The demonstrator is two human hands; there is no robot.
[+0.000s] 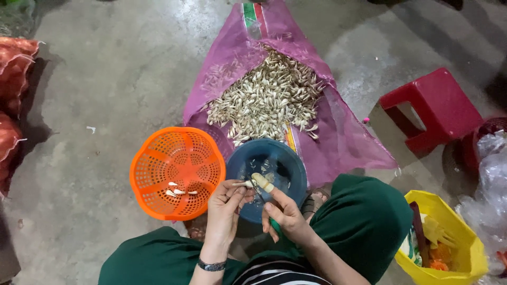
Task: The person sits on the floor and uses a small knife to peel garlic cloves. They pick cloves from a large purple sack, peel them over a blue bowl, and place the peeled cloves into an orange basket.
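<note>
Pale garlic clove [244, 183] pinched in left hand [224, 211] fingers over blue plastic bowl [288, 158]; right hand [285, 216] grips small knife [259, 191]; orange basket [153, 158] holds few cloves.

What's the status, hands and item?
Left hand pinching garlic clove; right hand working small knife on it. Over blue bowl. Nothing obstructing.

Pale garlic clove [244, 183], seemingly half-peeled; above blue bowl [288, 158]

Grey concrete floor [121, 68] bears purple sack [348, 137]; orange basket [176, 171]; red stool [435, 108].
</note>
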